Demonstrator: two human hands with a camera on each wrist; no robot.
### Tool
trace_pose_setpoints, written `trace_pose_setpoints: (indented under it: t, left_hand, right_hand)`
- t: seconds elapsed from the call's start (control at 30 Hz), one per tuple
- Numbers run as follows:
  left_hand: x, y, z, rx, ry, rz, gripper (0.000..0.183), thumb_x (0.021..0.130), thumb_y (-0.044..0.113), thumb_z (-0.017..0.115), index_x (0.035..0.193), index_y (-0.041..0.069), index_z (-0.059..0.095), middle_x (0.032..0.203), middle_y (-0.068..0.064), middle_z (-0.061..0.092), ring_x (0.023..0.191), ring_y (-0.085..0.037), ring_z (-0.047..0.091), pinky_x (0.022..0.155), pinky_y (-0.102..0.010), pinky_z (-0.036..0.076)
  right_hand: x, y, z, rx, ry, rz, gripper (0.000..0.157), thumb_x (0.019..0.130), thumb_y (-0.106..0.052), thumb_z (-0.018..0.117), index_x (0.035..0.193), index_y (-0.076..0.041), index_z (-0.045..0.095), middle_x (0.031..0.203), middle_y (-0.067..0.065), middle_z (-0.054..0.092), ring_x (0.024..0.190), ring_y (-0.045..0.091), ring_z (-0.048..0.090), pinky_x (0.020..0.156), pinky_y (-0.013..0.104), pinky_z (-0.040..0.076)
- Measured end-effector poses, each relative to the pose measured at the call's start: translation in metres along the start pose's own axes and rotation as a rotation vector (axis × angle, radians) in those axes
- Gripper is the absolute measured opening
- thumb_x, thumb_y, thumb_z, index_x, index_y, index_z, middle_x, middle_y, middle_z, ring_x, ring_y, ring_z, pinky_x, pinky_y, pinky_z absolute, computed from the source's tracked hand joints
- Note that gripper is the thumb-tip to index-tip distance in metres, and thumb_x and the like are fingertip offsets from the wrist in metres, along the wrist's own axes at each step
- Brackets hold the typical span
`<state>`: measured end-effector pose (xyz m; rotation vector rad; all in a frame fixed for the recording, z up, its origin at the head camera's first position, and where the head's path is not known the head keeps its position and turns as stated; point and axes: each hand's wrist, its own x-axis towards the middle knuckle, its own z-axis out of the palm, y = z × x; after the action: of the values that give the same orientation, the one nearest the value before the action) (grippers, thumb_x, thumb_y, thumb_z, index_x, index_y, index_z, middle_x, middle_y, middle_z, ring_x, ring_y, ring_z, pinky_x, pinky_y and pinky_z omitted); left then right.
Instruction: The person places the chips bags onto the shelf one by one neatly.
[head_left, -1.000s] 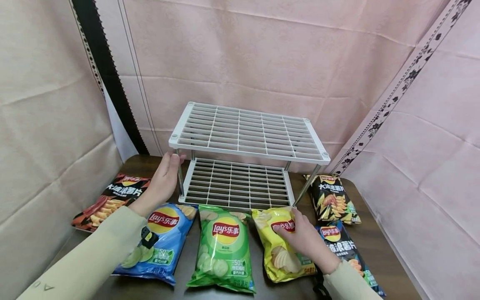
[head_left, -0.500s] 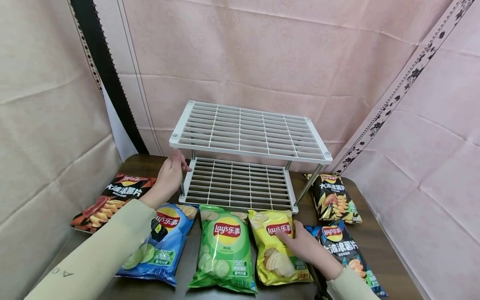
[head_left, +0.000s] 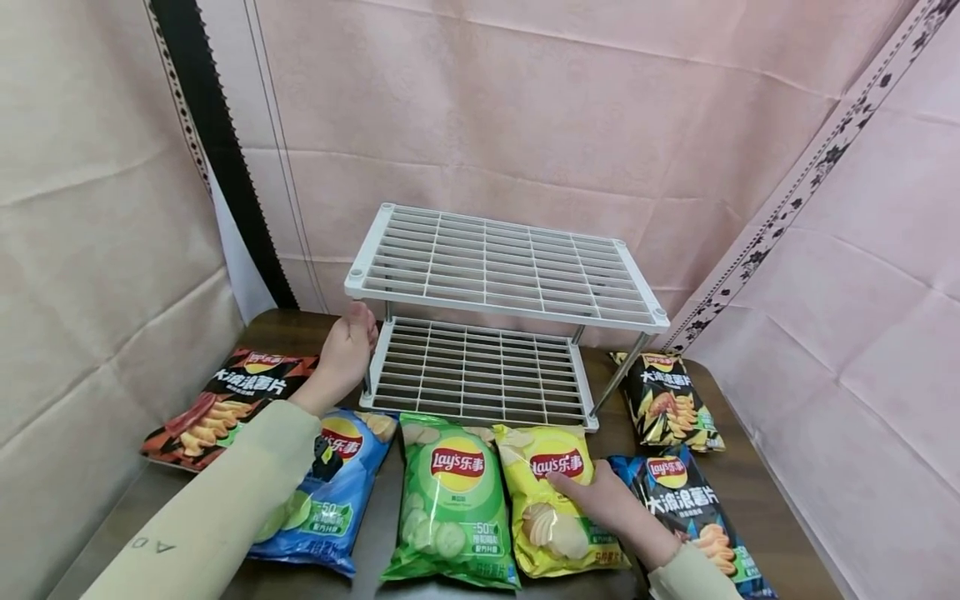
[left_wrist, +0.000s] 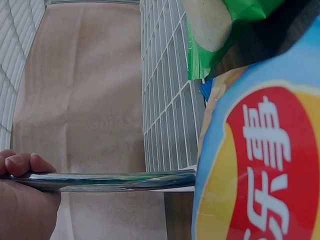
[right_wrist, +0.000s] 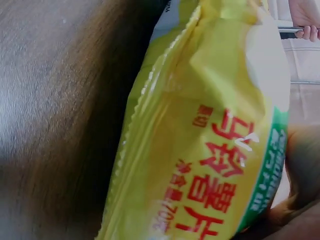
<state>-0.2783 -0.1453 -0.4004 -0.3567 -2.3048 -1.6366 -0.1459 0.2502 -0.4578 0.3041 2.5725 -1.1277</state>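
Observation:
A white two-tier rack (head_left: 507,310) with metal legs stands at the back of the table. My left hand (head_left: 347,354) grips its front left leg just below the upper shelf; in the left wrist view its fingers curl round the shiny metal leg (left_wrist: 125,181). With thumb on the front, my right hand (head_left: 603,504) holds the right side of a yellow bag of potato chips (head_left: 551,492), which lies in front of the rack. Its fingers behind the bag are hidden. Left of it lies a green chip bag (head_left: 455,500), top edge at the rack's front.
A blue chip bag (head_left: 337,508) lies under the left forearm, and a black-and-red one (head_left: 225,408) behind it. To the right are a black-and-blue bag (head_left: 693,517) and a black-and-gold bag (head_left: 670,400). Pink cloth (head_left: 525,108) hangs around the table (head_left: 787,517).
The yellow bag has shifted left and slightly toward me under my right hand, now against the green bag. My left hand's fingers have closed round the rack leg.

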Motion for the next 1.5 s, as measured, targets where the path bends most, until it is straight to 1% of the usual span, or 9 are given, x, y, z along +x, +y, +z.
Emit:
trace_pose_setpoints:
  t: [0.13,0.2,0.53,0.6,0.77,0.87,1.17,1.37,1.5]
  left_hand:
    - [-0.001,-0.001,0.001,0.008,-0.006,-0.012,0.062,0.103,0.050,0.006,0.076,0.003,0.037,0.066,-0.010,0.036,0.058,-0.026,0.035,0.060,-0.034,0.029]
    - [-0.001,-0.001,0.001,0.008,-0.004,-0.018,0.062,0.102,0.050,0.007,0.076,0.003,0.038,0.067,-0.011,0.037,0.059,-0.027,0.036,0.060,-0.034,0.029]
    - [-0.001,-0.001,0.003,-0.013,0.002,-0.020,0.062,0.102,0.050,0.007,0.077,0.002,0.037,0.068,-0.011,0.037,0.060,-0.027,0.036,0.062,-0.033,0.030]
    - [-0.002,-0.001,0.003,-0.015,0.003,-0.027,0.062,0.102,0.050,0.007,0.077,0.003,0.037,0.068,-0.011,0.037,0.061,-0.026,0.036,0.063,-0.033,0.030]
    - [-0.002,-0.002,0.004,-0.028,0.008,-0.034,0.062,0.102,0.051,0.007,0.077,0.003,0.037,0.070,-0.012,0.037,0.062,-0.026,0.036,0.063,-0.032,0.031]
    - [-0.001,-0.002,0.004,-0.029,0.011,-0.036,0.062,0.102,0.052,0.008,0.077,0.003,0.037,0.070,-0.011,0.037,0.062,-0.026,0.037,0.063,-0.032,0.031]
    - [0.000,-0.002,0.002,-0.021,0.008,-0.040,0.062,0.101,0.053,0.007,0.077,0.003,0.037,0.070,-0.012,0.037,0.063,-0.027,0.037,0.063,-0.033,0.032]
    - [0.001,-0.003,0.002,-0.013,0.000,-0.040,0.060,0.103,0.049,0.007,0.077,0.003,0.036,0.069,-0.011,0.037,0.062,-0.026,0.037,0.063,-0.032,0.033]
    - [-0.001,0.007,0.000,-0.018,-0.009,-0.026,0.057,0.105,0.041,0.007,0.075,0.001,0.036,0.067,-0.009,0.036,0.060,-0.023,0.035,0.062,-0.031,0.031]
  right_hand:
    - [0.003,0.003,0.002,0.068,-0.021,-0.044,0.062,0.085,-0.056,0.067,0.108,0.001,0.059,0.092,0.010,0.063,0.075,0.020,0.063,0.064,0.035,0.051]
    - [0.004,0.003,0.003,0.098,-0.042,-0.077,0.055,0.087,-0.053,0.066,0.106,-0.002,0.062,0.087,0.007,0.065,0.072,0.018,0.064,0.062,0.034,0.051]
    - [0.005,0.004,0.004,0.238,-0.119,-0.145,0.052,0.091,-0.046,0.065,0.116,-0.001,0.058,0.092,0.007,0.068,0.076,0.023,0.068,0.066,0.037,0.054]
    - [0.006,0.004,0.005,0.247,-0.107,-0.133,0.053,0.090,-0.045,0.066,0.116,0.000,0.056,0.092,0.010,0.068,0.077,0.024,0.068,0.066,0.037,0.055]
    - [0.002,0.004,0.004,0.199,0.024,-0.038,0.079,0.082,-0.053,0.073,0.128,0.002,0.040,0.105,0.016,0.059,0.084,0.023,0.063,0.068,0.036,0.052]
    - [0.000,0.002,0.002,0.194,0.064,0.001,0.089,0.079,-0.056,0.074,0.133,0.001,0.034,0.110,0.018,0.054,0.087,0.023,0.060,0.069,0.036,0.052]
    - [-0.003,-0.003,-0.001,0.255,0.072,-0.010,0.089,0.079,-0.054,0.075,0.137,-0.001,0.032,0.113,0.019,0.053,0.088,0.023,0.061,0.070,0.037,0.053]
    - [-0.007,-0.006,-0.006,0.236,0.078,-0.048,0.088,0.080,-0.050,0.075,0.137,0.000,0.032,0.117,0.020,0.052,0.090,0.023,0.060,0.071,0.037,0.052]
    - [-0.007,-0.010,-0.010,0.243,0.087,-0.049,0.088,0.080,-0.052,0.075,0.138,-0.002,0.031,0.115,0.019,0.053,0.086,0.022,0.062,0.069,0.036,0.053]
